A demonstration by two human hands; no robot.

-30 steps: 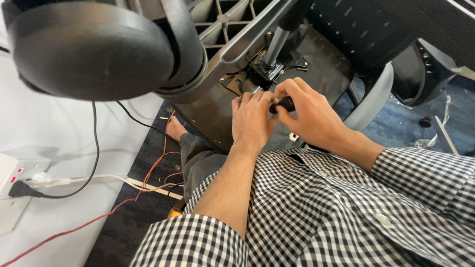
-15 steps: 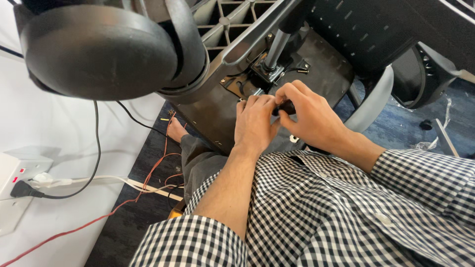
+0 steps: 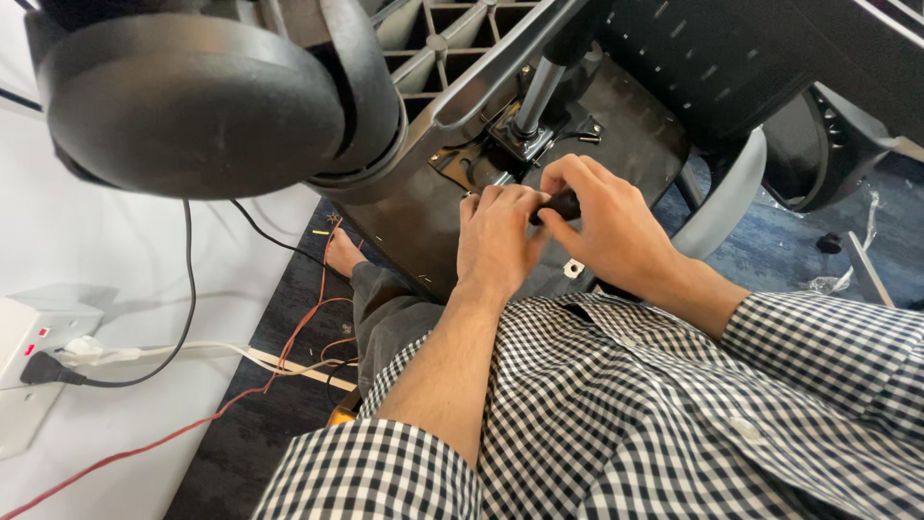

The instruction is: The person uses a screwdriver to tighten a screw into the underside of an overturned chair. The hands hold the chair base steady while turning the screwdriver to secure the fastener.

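Note:
An upturned office chair lies in front of me, its black seat underside [image 3: 635, 125] facing me and the metal gas cylinder [image 3: 535, 96] rising from the mounting plate. My right hand [image 3: 611, 226] is closed around a black tool handle [image 3: 561, 205] pressed toward the seat's underside. My left hand [image 3: 496, 241] rests right beside it, fingers curled at the tool's tip near the bracket [image 3: 481, 169]. The tool's working end is hidden by my fingers. A large black caster wheel [image 3: 192, 101] of the chair base looms at upper left.
A white wall and a socket with a black plug [image 3: 38, 368] are at left; black, white and red cables [image 3: 192, 424] trail over the dark carpet. My leg and bare foot [image 3: 342, 252] lie under the chair. A grey armrest [image 3: 722, 207] and plastic scraps sit at right.
Both hands stay at the same spot on the seat's underside; the fingers have shifted only slightly around the tool handle. The view has drifted a little.

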